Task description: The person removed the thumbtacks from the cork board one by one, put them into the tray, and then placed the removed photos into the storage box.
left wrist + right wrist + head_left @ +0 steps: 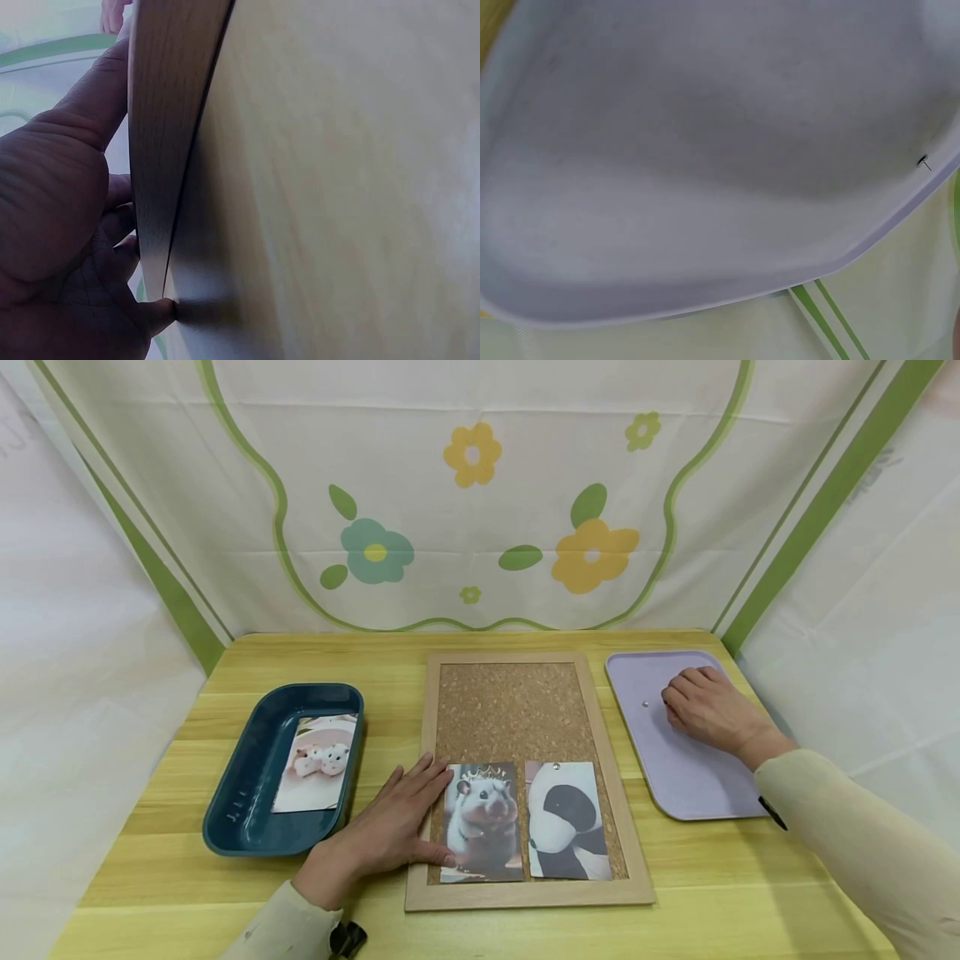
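Note:
My left hand (393, 818) rests spread along the left side of a wood-framed cork board (517, 710), fingertips and thumb at the edge of a hamster photo (486, 827). In the left wrist view the same hand (60, 225) lies against the wooden frame (169, 112). Beside the hamster photo is a panda photo (570, 827) with a small silver thumbtack (557, 767) at its top. Over a lilac tray (652, 777), my right hand (708, 708) has curled fingers; its fingertips are hidden. Left of it lies a loose thumbtack (646, 704), point showing in the right wrist view.
A dark teal basin (251, 777) stands at the left, holding a photo (318, 764) of two small white animals. All sit on a yellow wood-grain table (390, 693). A white flowered curtain (480, 527) hangs behind, with white cloth at both sides.

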Demonstrator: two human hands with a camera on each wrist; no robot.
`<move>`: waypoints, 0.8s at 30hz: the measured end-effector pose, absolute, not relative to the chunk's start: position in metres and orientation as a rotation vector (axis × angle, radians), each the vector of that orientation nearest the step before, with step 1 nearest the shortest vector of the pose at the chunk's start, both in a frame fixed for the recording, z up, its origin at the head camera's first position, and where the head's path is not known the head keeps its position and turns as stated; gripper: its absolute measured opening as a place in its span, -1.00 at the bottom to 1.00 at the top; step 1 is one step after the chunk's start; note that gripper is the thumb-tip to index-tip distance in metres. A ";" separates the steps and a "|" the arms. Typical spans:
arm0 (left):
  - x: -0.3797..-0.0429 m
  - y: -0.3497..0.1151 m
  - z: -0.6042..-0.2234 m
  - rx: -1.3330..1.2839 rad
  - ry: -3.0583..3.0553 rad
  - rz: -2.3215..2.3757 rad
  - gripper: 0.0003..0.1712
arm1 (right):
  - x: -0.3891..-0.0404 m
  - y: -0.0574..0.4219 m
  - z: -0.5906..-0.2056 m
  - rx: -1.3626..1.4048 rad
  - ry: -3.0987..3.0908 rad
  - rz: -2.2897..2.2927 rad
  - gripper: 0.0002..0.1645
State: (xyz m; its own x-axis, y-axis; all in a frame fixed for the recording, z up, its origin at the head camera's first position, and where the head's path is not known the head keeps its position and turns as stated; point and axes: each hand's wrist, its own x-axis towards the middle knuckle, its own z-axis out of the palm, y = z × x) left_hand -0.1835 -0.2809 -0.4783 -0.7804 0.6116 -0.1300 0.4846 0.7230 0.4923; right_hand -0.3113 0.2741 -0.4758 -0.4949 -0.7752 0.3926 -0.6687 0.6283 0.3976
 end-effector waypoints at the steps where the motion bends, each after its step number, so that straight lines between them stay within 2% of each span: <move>1: -0.183 -0.281 -0.478 0.860 2.644 0.639 0.38 | -0.312 0.274 -0.476 1.129 -2.306 -0.256 -0.58; 24: -0.184 -0.280 -0.476 0.845 2.637 0.647 0.38 | -0.307 0.271 -0.481 1.030 -2.285 -0.241 -0.56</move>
